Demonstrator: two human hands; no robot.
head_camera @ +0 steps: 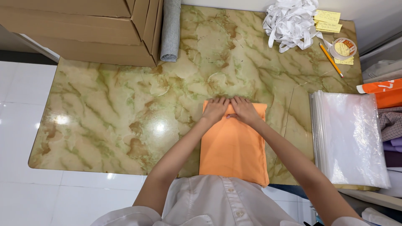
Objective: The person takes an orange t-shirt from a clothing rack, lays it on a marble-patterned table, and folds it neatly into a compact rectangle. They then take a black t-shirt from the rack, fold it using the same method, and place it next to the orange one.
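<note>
Pressing hands [229, 109], smooth folded orange cloth [233, 146]

Looking like small garment packing workroom or clothing shop back area. Marble-patterned table [104, 121] standing on white tiled floor [25, 92]. Stack of clear plastic bags [351, 138] lying at right edge. Folded fabrics [391, 138] piling beyond it. Large cardboard boxes [92, 29] sitting at far left corner, grey fabric roll [170, 29] leaning beside them. Tangle of white ribbon [291, 21], yellow sticky notes [328, 21], pencil [331, 60], tape roll [343, 48] lying at far right. Folded orange cloth [233, 146] resting at near edge.
</note>
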